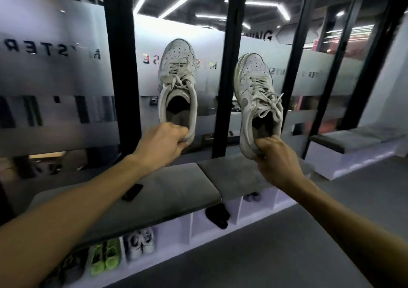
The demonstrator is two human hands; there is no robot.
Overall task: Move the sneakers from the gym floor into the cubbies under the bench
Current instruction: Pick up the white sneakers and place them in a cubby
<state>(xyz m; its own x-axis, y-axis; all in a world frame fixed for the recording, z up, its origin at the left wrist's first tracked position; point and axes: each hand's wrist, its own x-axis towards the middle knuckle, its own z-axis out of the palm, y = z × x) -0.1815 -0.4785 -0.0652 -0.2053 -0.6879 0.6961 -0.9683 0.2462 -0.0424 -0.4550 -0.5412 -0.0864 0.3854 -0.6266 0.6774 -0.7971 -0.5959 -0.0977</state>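
Left hand (162,143) pinches heel of left sneaker (177,84), right hand (277,158) heel of right sneaker (257,102); both held high above bench (176,184); light, soft-sided, heel collar gives firm hold

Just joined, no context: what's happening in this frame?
A person holds a pair of white sneakers up by the heels, one in the left hand, the other in the right hand. Left sneaker, right sneaker. Below is a grey padded bench with white cubbies, several already holding shoes. This pair is not stowed yet.
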